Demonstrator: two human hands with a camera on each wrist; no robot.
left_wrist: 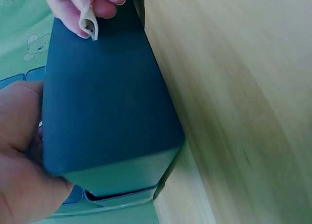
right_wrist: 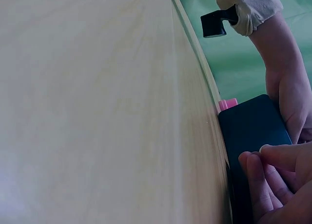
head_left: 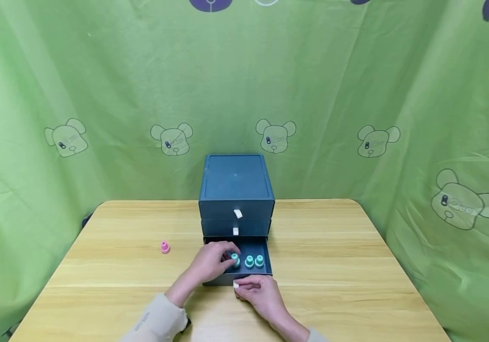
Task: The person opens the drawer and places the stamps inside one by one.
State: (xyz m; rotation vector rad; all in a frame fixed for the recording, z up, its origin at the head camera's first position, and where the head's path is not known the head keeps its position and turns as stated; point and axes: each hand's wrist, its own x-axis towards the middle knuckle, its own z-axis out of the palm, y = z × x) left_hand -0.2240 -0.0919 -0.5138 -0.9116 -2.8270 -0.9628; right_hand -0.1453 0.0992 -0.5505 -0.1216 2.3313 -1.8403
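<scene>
My left hand reaches over the left side of the pulled-out bottom drawer and pinches a small teal stepped cone between thumb and fingers. Two more teal cones stand side by side inside, to the right. At the drawer's front, my right hand pinches the white pull tab between thumb and fingertips. The left wrist view shows that tab as a folded loop on the dark blue drawer front; there the left fingers are hidden behind the drawer.
The dark blue cabinet stands at the table's back, its two upper drawers shut, each with a white tab. A pink cone stands on the wooden table left of it. Green curtain surrounds the table's back and sides.
</scene>
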